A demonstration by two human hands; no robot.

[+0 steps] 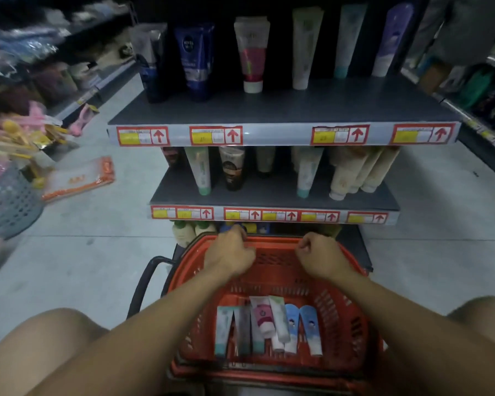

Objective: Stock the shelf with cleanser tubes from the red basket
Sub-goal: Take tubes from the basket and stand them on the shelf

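The red basket [344, 307] stands on the floor in front of the shelf unit, between my knees. Several cleanser tubes [269, 327] lie side by side on its bottom, caps toward me. My left hand [231, 252] curls its fingers over the basket's far rim. My right hand [322, 254] is at the same rim further right, fingers curled on it. The upper shelf [283, 110] holds a row of upright tubes at the back, with bare board in front. More tubes stand on the middle shelf [269, 200].
Bottles [183, 231] stand on the lowest shelf just behind the basket. An orange packet [79, 178] lies on the floor at left beside a grey basket [9, 204]. Stocked racks line both sides of the aisle. A black basket handle [146, 278] hangs at the left.
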